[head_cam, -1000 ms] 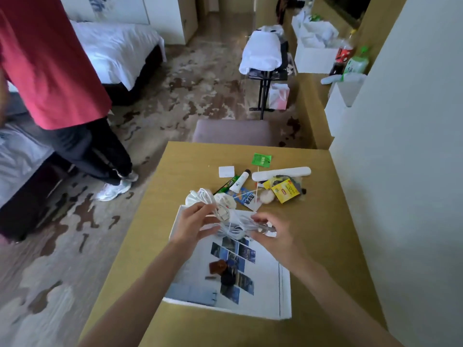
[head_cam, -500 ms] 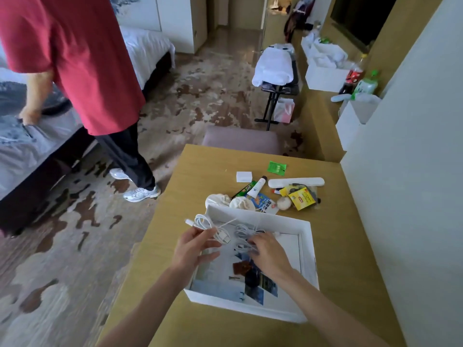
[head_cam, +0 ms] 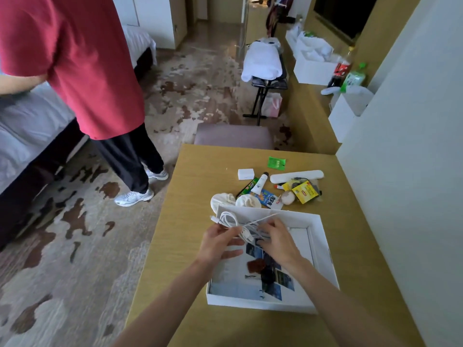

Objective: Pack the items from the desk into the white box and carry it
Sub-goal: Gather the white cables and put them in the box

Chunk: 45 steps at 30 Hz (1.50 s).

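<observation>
The shallow square white box [head_cam: 323,249] lies open on the tan wooden bench [head_cam: 198,176], in the lower centre of the frame. A printed sheet with blue photo tiles [head_cam: 253,278] covers its floor. Both hands are close together over the box's upper left corner, and both are clamped on the white cable bundle [head_cam: 229,219]. The left hand [head_cam: 217,241] pinches the coils between thumb and fingers. The right hand [head_cam: 278,239] has its fingers curled onto the loose strands just beside it. The bundle is held above the box's far rim, and a plug end pokes out to the left.

Above the box in the frame, the remaining items sit in a cluster on the bench:
- two round off-white cloth pads [head_cam: 246,202], touching the box's far wall
- a blue printed sachet [head_cam: 268,198]
- a white tube with a dark cap [head_cam: 259,182]
- a small white rectangular block [head_cam: 245,174]
- a green square sachet [head_cam: 276,162]
- a long white capsule-shaped case [head_cam: 297,176]
- a yellow tea packet [head_cam: 305,192]

A mauve padded chair [head_cam: 233,134] stands at the bench's far edge. At upper left, a person in a red shirt [head_cam: 75,61] and dark trousers stands beside a bed.
</observation>
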Tool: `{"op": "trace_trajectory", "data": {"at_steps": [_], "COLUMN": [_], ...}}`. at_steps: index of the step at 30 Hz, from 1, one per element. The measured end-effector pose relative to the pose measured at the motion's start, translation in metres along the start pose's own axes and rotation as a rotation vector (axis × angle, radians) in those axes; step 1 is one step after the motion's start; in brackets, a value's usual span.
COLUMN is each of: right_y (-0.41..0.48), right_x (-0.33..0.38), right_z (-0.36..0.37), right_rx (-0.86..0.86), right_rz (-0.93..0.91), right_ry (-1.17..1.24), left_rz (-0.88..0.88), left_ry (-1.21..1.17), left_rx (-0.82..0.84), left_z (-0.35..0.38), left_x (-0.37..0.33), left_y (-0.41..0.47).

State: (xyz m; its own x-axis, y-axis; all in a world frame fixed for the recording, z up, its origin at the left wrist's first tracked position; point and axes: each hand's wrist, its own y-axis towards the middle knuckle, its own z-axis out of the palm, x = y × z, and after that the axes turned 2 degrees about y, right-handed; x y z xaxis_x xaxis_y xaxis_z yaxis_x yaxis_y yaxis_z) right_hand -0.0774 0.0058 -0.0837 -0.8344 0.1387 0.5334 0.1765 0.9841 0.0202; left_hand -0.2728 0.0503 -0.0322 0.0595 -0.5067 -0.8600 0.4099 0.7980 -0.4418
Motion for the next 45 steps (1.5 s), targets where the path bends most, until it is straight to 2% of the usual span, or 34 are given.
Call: {"op": "trace_trajectory", "data": {"at_steps": [3, 7, 10, 16, 22, 30, 33, 38, 45], "right_y": [-0.011, -0.026, -0.027, -0.019, -0.014, -0.015, -0.015, -0.013, -0.011], "right_x": [0.004, 0.026, 0.039, 0.037, 0.032, 0.004, -0.001, -0.006, -0.016], "right_z": [-0.021, -0.053, -0.065, -0.068, -0.074, -0.079, -0.077, -0.064, -0.047], "right_rx": [-0.024, 0.006, -0.068, -0.232, -0.297, -0.06, 0.016, 0.135, 0.175], "right_rz": [0.071, 0.184, 0.158, 0.14, 0.103, -0.174, -0.241, -0.278, -0.256], "right_ry": [0.138, 0.642, 0.765, 0.493, 0.384, 0.185, 0.092, -0.034, -0.137], "left_rz": [0.017, 0.029, 0.024, 0.066, 0.026, -0.104, 0.055, 0.35, 0.532], "left_ry": [0.024, 0.055, 0.098, 0.246, 0.243, 0.316, 0.692, 1.313, 1.629], "left_rx": [0.012, 0.056, 0.091, 0.085, 0.032, 0.055, 0.051, 0.176, 0.235], "left_z": [0.004, 0.016, 0.028, 0.043, 0.051, 0.031, 0.022, 0.022, 0.024], "left_x": [0.001, 0.004, 0.005, 0.004, 0.014, 0.016, 0.019, 0.026, 0.028], "left_y": [0.005, 0.009, 0.011, 0.015, 0.02, 0.028, 0.033, 0.037, 0.045]}}
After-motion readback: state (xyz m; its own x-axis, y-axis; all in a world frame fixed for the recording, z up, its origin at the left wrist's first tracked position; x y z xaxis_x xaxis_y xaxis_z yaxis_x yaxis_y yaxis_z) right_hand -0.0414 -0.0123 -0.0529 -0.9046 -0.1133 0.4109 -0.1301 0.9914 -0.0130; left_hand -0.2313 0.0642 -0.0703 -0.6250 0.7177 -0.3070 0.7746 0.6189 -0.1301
